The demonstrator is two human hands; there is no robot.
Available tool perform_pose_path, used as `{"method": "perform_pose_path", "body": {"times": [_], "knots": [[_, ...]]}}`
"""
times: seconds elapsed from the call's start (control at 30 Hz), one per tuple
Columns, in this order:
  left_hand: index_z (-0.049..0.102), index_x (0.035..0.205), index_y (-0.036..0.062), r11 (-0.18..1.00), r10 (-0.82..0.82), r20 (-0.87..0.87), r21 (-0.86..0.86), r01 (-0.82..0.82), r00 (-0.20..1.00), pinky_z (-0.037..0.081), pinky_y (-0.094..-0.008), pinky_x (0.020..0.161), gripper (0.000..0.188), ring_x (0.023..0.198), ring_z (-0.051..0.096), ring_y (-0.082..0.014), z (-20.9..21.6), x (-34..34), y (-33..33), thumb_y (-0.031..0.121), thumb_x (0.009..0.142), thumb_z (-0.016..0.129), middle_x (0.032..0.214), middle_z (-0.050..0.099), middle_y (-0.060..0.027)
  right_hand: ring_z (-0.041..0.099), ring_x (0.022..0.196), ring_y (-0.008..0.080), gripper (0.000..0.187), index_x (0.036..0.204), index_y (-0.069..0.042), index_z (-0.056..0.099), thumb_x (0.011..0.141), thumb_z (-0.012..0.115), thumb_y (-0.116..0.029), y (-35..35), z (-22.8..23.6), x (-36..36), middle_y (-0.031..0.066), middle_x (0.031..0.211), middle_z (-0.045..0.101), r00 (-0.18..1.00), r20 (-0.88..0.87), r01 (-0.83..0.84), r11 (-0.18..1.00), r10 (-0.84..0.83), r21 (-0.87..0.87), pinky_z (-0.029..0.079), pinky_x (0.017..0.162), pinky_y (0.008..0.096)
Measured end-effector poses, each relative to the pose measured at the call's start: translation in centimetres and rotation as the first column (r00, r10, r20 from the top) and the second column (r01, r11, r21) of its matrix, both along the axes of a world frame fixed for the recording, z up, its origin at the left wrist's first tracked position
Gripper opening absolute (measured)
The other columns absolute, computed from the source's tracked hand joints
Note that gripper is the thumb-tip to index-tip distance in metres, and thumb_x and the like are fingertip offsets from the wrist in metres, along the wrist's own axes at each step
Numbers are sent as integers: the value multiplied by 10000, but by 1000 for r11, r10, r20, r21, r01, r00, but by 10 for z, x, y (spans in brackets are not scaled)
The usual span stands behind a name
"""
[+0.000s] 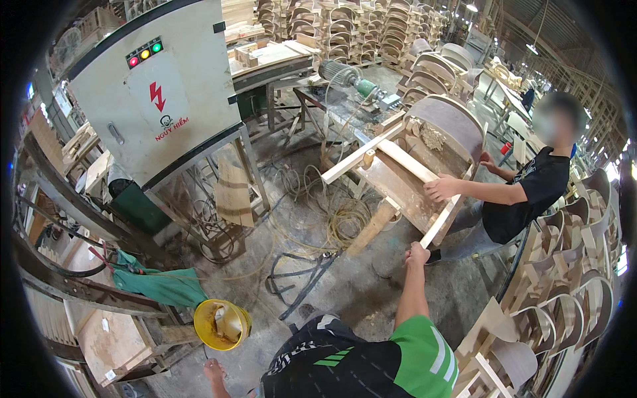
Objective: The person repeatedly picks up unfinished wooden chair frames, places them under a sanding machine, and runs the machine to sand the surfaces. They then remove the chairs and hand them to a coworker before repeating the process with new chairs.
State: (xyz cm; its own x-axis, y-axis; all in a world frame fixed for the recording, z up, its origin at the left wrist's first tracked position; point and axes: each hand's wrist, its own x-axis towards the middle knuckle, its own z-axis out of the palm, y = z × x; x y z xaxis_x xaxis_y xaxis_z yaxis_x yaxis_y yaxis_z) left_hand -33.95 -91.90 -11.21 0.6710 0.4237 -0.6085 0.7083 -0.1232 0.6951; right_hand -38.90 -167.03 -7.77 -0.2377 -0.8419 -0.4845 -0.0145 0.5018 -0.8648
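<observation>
— Stacks of curved wooden parts [564, 245] crowd the right side of this workshop, and a tall pale cabinet [172, 86] looms on the left, coloured lights [145, 54] in a row near its top. What's the action in the middle?

— Eyes on the pale wooden frame [405, 160]! It sits over the brown worktop [388, 178], a curved panel [454, 119] at the far end, wood shavings [434, 138] heaped just inside the curve.

— And the right hand [416, 255]?

— Arm stretched forward, fingers closed around the frame's near end! Across from it, a co-worker [544, 189] in a black shirt lays one hand [441, 188] on the frame too.

— The left hand [213, 370]?

— Low, by the bottom edge, nearest the yellow bucket [204, 335]. How far open it is, or whether it has hold of anything, I can't tell.

— Round about?

— Green cloth [159, 285] drooping beside that bucket, looped hoses [345, 224] on the floor between cabinet and frame, and a motor [338, 73] beyond the worktop!
</observation>
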Motion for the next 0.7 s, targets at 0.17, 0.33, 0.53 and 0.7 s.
{"method": "perform_pose_path", "body": {"times": [0.17, 0.33, 0.53, 0.7], "knots": [[605, 916, 89, 871, -117, -140, -490, 34, 983, 447, -327, 407, 180, 494, 559, -172, -16, -12, -11, 235, 1020, 587, 668, 592, -50, 460, 417, 165, 168, 868, 12, 523, 812, 673, -39, -18, 5, -9, 57, 652, 504, 996, 20, 86, 995, -85, -47, 381, 349, 316], [635, 982, 68, 843, -120, -236, -537, -27, 964, 498, -365, 456, 221, 552, 618, -212, -51, -80, -41, 285, 1017, 614, 747, 654, -87, 535, 609, 181, 422, 1167, 69, 539, 914, 762, -184, -13, 8, -9, 119, 875, 584, 999, 3, -51, 998, 51, 36, 448, 443, 324], [680, 1072, 2, 588, 234, -11, -795, -151, 972, 538, -380, 505, 343, 597, 669, -242, -76, -207, -33, 335, 1002, 638, 794, 705, -136, 640, 795, 327, 566, 1037, 86, 717, 929, 769, -468, 70, -4, -8, 165, 970, 739, 933, -239, -326, 913, 269, -245, 568, 724, 481], [766, 884, 10, 992, -34, -333, 99, 71, 942, 569, -490, 768, 506, 841, 742, -367, -64, -259, -12, 482, 899, 586, 841, 741, -233, 684, 914, 333, 599, 1229, 68, 642, 989, 667, -480, 214, -74, -38, 203, 1147, 691, 460, -126, -869, 474, 879, 142, 613, 786, 434]]}}
